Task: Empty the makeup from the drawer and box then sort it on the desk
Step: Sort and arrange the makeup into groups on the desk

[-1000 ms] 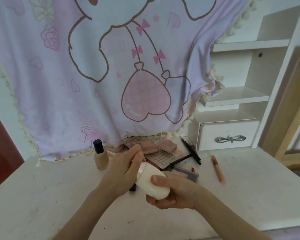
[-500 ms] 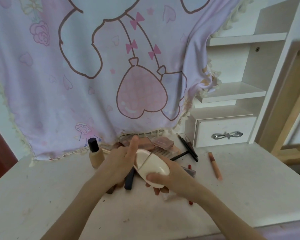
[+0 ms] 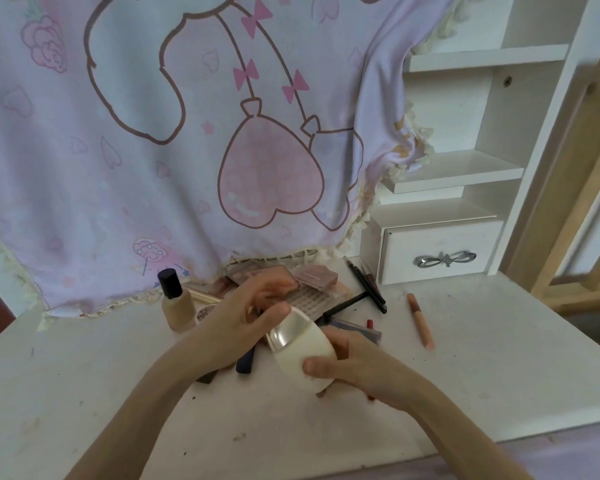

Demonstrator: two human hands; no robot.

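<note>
My right hand [image 3: 352, 367] grips a cream oval box [image 3: 303, 351] above the white desk [image 3: 499, 368], thumb across its near side. My left hand [image 3: 238, 323] is at the box's top end, thumb on its shiny cap; its fingers are blurred. Behind the hands lies a pile of makeup: pink palettes [image 3: 314, 276], a clear tray [image 3: 312, 299], black pencils [image 3: 368, 284] and a dark tube [image 3: 245, 363]. A beige foundation bottle [image 3: 177, 301] with a black cap stands to the left. A peach stick [image 3: 420, 320] lies apart on the right. The white drawer [image 3: 440, 252] is closed.
A pink cartoon cloth [image 3: 187, 133] hangs behind the desk, its fringe touching the makeup pile. White shelves [image 3: 465, 171] rise above the drawer at the right. A wooden frame [image 3: 575, 202] stands past the desk's right edge.
The box has shifted slightly in my hands and tilted so its shiny cap faces up. My left hand's raised finger has come down and its thumb now lies on the cap.
</note>
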